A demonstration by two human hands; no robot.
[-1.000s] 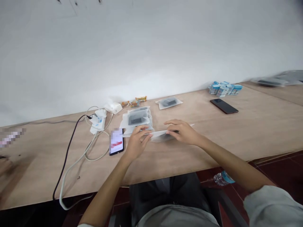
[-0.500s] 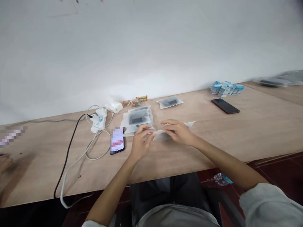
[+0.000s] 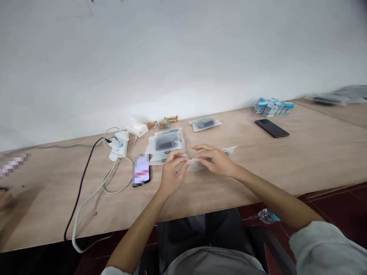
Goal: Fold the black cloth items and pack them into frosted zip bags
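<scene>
White wall (image 3: 183, 57), wooden table (image 3: 286, 164), red tiles (image 3: 340, 212)

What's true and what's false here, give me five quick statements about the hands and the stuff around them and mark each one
1. The left hand and right hand are both on one translucent pouch. True.
2. The lit phone lies to the right of the right hand. False: the lit phone is to the left of the left hand.
3. The blue-and-white boxes sit between the dark phone and the wall. True.
4. The plastic bottle stands on the table. False: the plastic bottle is below the front edge of the table.
5. A lone pouch lies apart from the stacked pouches. True.
</scene>
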